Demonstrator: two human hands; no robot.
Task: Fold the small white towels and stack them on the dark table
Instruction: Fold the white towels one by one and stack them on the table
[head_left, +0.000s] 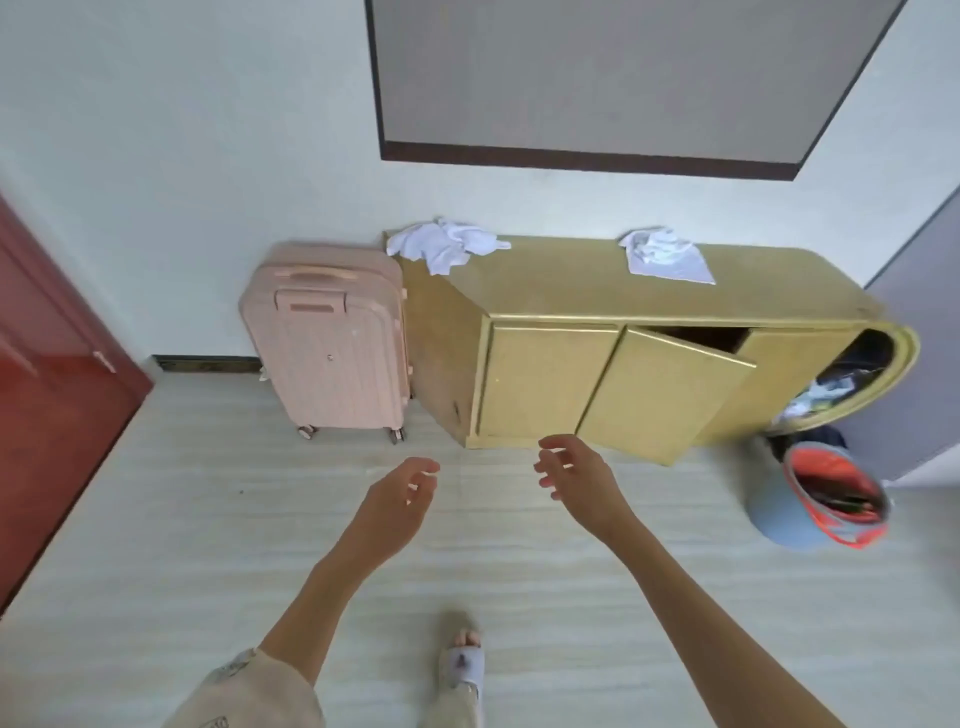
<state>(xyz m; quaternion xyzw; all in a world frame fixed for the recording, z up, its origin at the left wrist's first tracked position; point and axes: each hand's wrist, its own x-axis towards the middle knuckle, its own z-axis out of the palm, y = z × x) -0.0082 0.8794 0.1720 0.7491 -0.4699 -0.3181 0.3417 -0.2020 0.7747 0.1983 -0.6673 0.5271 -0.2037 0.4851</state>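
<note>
Pale flooring runs to a gold cabinet (597, 296) bearing two crumpled white towels (444, 244) (667, 257), well beyond both hands. Left hand (397, 504) and right hand (582, 480) hang empty, fingers loosely spread. One pink suitcase (332, 338) stands farther left.

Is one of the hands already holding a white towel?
No, the left hand and right hand are empty above the floor.

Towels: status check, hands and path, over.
Left hand and right hand open, empty, over bare floor. Two crumpled towels, left and right, unfolded on the gold cabinet. Cabinet door ajar; path clear.
</note>
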